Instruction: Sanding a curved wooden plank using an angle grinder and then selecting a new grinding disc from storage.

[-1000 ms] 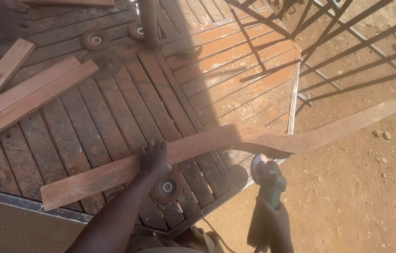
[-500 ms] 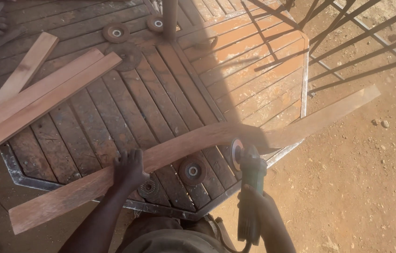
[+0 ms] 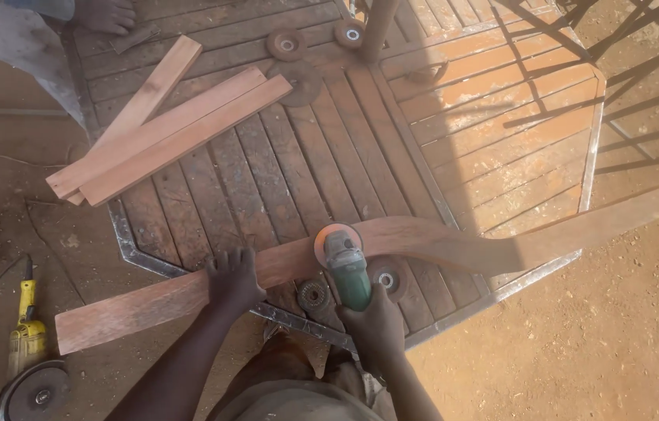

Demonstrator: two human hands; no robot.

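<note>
- The left hand (image 3: 232, 279) lies palm-down on the long curved plank (image 3: 431, 243), fingers spread and pressed flat on the wood; it pins the plank rather than gripping it.
- The right hand (image 3: 376, 323) is closed around the green body of the angle grinder (image 3: 345, 269), fingers wrapped fully about it.
- The grinder's disc (image 3: 335, 234) sits on the near part of the plank, just right of the left hand, touching the wood.
- The plank runs across the near edge of the slatted table (image 3: 329, 156), from lower left to the far right, where it overhangs the dirt ground (image 3: 618, 335).
- Two loose grinding discs (image 3: 388, 274) lie on the table just beside the grinder, under the plank's near side.
- A stack of straight boards (image 3: 173, 132) lies on the table's far left part, well apart from both hands.
- Further discs (image 3: 286, 43) rest near the table's far edge, beside an upright post (image 3: 379, 27).
- A second, yellow-handled grinder (image 3: 27, 335) lies on the ground at lower left.
- Another person's foot (image 3: 107, 14) shows at the top left corner.
</note>
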